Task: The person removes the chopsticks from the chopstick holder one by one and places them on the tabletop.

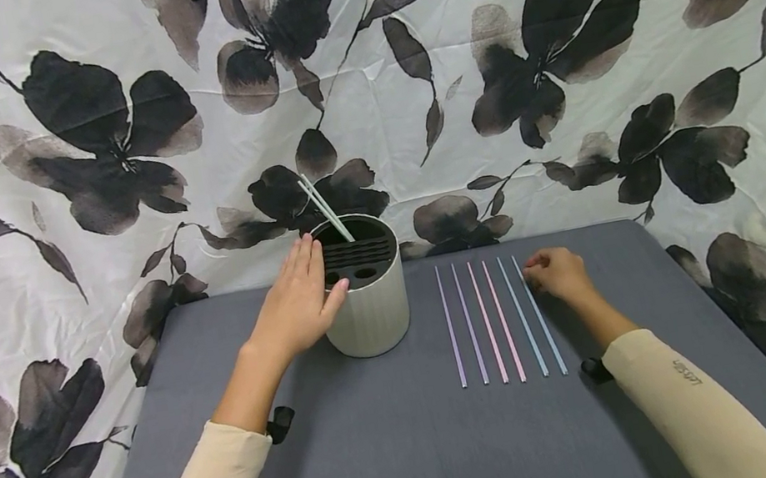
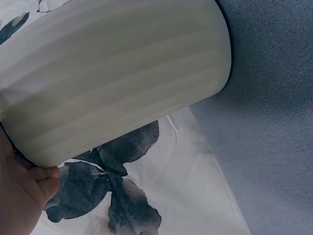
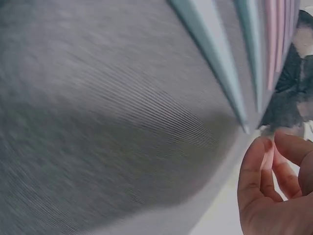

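Note:
My left hand [image 1: 293, 305] rests with straight fingers against the left side and rim of a cream ribbed utensil holder [image 1: 370, 321], thumb near its front edge. In the left wrist view, the fingers [image 2: 46, 183] touch the holder's upper end. Two pale chopsticks [image 1: 327, 210] lean in the holder's back opening. My right hand [image 1: 558, 273] is beside the far end of the rightmost blue chopstick [image 1: 539, 314]. In the right wrist view, its loosely bent fingers [image 3: 252, 171] hold nothing and sit just past that chopstick's tip [image 3: 244, 125].
Left of that blue chopstick lie another blue chopstick [image 1: 522, 317], two pink chopsticks [image 1: 504, 320] and two purple chopsticks [image 1: 469, 326], roughly parallel. The holder's black insert [image 1: 357, 253] has slots and round holes. A floral cloth [image 1: 405, 100] hangs behind the grey table [image 1: 419, 453].

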Action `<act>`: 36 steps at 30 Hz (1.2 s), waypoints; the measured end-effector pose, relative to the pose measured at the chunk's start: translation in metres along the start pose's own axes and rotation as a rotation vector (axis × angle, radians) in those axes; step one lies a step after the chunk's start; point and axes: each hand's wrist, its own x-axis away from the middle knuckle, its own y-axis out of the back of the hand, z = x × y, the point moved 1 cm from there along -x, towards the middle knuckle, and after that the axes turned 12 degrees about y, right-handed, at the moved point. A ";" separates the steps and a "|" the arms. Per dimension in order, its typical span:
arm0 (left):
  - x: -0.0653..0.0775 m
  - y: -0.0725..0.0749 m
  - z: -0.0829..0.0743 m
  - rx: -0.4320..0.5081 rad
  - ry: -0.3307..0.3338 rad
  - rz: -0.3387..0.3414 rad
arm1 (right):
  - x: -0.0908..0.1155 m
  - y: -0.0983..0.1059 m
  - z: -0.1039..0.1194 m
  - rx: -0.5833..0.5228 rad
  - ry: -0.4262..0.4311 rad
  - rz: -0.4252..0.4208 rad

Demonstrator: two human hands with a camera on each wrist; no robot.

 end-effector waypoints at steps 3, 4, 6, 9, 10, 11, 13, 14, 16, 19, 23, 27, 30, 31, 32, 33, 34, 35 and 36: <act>0.000 0.000 0.000 0.007 -0.007 -0.014 | -0.004 0.006 0.006 0.043 0.044 -0.023; 0.000 0.000 0.000 0.011 -0.010 -0.018 | -0.005 0.008 0.008 0.059 0.058 -0.026; 0.000 0.000 0.000 0.017 -0.011 -0.023 | -0.008 0.011 0.015 0.074 0.073 -0.022; 0.000 0.000 0.000 0.019 -0.006 -0.018 | -0.012 0.015 0.028 0.059 0.100 -0.004; 0.001 0.000 0.000 0.018 -0.006 -0.016 | -0.013 0.016 0.033 0.047 0.104 0.000; 0.001 0.000 0.000 0.015 -0.007 -0.016 | -0.015 0.017 0.038 0.036 0.110 0.003; 0.001 -0.001 0.000 0.011 -0.010 -0.018 | -0.017 0.019 0.049 0.005 0.131 -0.002; 0.001 -0.001 0.000 0.009 -0.012 -0.019 | -0.019 0.019 0.054 -0.008 0.139 -0.004; 0.000 -0.001 0.001 0.004 -0.013 -0.024 | -0.021 0.020 0.065 -0.044 0.161 -0.005; 0.000 -0.001 0.001 0.002 -0.010 -0.021 | -0.027 0.022 0.082 -0.110 0.194 0.002; 0.000 0.000 0.001 0.004 -0.007 -0.012 | -0.036 0.025 0.105 -0.200 0.239 0.018; -0.001 0.001 0.000 0.006 -0.009 -0.015 | -0.046 0.029 0.130 -0.258 0.297 0.033; -0.001 0.001 0.000 0.003 -0.011 -0.021 | -0.055 0.031 0.146 -0.265 0.339 0.035; -0.001 0.001 0.000 0.002 -0.011 -0.022 | -0.058 0.031 0.152 -0.268 0.347 0.035; -0.001 0.001 0.000 0.002 -0.011 -0.021 | -0.061 0.031 0.158 -0.274 0.355 0.036; 0.000 0.000 0.000 -0.001 -0.010 -0.019 | -0.064 0.030 0.163 -0.280 0.361 0.037; 0.000 0.000 0.001 -0.002 -0.008 -0.016 | -0.067 0.029 0.169 -0.290 0.368 0.043; 0.000 0.000 0.001 -0.002 -0.007 -0.013 | -0.070 0.028 0.175 -0.301 0.375 0.048; 0.001 0.000 0.001 -0.002 -0.006 -0.010 | -0.073 0.027 0.181 -0.312 0.382 0.055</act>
